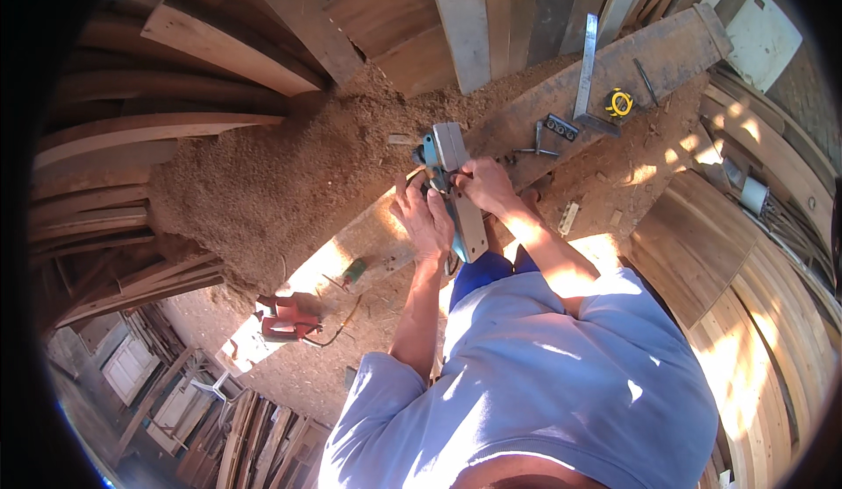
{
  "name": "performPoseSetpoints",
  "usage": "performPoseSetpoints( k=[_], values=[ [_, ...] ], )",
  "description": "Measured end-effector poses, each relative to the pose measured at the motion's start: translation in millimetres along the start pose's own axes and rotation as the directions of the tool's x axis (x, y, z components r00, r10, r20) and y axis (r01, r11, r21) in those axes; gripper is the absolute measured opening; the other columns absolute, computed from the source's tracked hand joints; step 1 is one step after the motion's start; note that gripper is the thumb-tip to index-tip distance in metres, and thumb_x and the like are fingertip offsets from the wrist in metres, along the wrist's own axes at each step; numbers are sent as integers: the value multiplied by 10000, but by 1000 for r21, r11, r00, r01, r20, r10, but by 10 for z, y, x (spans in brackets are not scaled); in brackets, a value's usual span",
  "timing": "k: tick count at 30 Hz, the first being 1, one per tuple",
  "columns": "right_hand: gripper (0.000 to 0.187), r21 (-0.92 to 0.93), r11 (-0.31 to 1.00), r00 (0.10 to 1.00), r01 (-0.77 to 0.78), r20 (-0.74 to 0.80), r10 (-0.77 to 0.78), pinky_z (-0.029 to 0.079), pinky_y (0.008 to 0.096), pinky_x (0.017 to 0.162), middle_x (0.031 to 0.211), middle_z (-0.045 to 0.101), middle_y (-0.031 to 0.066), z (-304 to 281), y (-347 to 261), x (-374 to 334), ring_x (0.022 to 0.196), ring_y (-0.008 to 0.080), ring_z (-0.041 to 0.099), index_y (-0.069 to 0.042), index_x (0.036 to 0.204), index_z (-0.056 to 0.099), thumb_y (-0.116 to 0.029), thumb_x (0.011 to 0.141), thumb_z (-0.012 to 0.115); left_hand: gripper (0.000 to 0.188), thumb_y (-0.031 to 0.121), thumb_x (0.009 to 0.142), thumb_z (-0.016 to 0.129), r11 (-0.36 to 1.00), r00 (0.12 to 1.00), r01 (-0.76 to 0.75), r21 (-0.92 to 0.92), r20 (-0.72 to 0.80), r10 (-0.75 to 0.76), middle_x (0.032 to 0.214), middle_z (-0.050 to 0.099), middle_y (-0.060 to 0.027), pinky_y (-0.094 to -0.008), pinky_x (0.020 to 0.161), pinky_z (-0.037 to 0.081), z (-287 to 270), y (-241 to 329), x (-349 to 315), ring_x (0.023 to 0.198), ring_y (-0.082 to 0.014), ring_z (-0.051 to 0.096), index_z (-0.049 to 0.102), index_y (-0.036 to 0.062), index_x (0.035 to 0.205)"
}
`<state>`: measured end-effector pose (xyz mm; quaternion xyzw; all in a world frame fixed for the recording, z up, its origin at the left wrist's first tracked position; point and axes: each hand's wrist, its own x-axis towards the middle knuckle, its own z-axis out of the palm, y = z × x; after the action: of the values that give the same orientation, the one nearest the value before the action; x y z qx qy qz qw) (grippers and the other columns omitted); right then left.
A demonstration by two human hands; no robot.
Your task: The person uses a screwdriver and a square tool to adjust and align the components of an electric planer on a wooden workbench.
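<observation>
A teal electric planer (472,227) lies with its flat metal sole facing up, across the plank bench in front of my body. My left hand (425,219) grips its left side, fingers bent around the teal body near the middle. My right hand (488,185) is closed, fingertips pressed together at the gap between the two sole plates. Whatever those fingertips hold, if anything, is too small to make out. To the right on the plank are a T-handled wrench (537,144), a dark block with several round holes (561,127) and a metal try square (586,72).
A yellow tape measure (619,102) and a thin dark rod (646,83) lie farther right on the plank (675,43). A red power tool with a cord (288,318) and a green-handled screwdriver (353,271) are at the left. Sawdust (263,186) covers the ground; stacked boards (495,20) surround the bench.
</observation>
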<state>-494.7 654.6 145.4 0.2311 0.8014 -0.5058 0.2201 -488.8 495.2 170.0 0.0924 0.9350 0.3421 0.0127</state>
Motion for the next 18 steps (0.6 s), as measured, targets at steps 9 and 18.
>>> performPoseSetpoints(
  k=[9,18],
  values=[
    [354,121,988,989,-92,124,77,550,447,790,856,736,214,-45,43,57,866,339,731,-8,849,746,-359,827,702,387,205,1034,456,996,999,50,-75,-16,-51,1406,476,-295,-549,1102,254,-36,26,-15,1317,-408,420,521,-37,1329],
    [313,91,988,982,124,132,-136,542,465,806,913,712,211,-170,-413,-260,906,369,697,10,915,686,-290,824,704,421,303,1076,479,879,937,328,-347,238,-256,1031,691,-180,-373,841,526,-382,221,48,903,-241,660,564,-56,1277]
  ],
)
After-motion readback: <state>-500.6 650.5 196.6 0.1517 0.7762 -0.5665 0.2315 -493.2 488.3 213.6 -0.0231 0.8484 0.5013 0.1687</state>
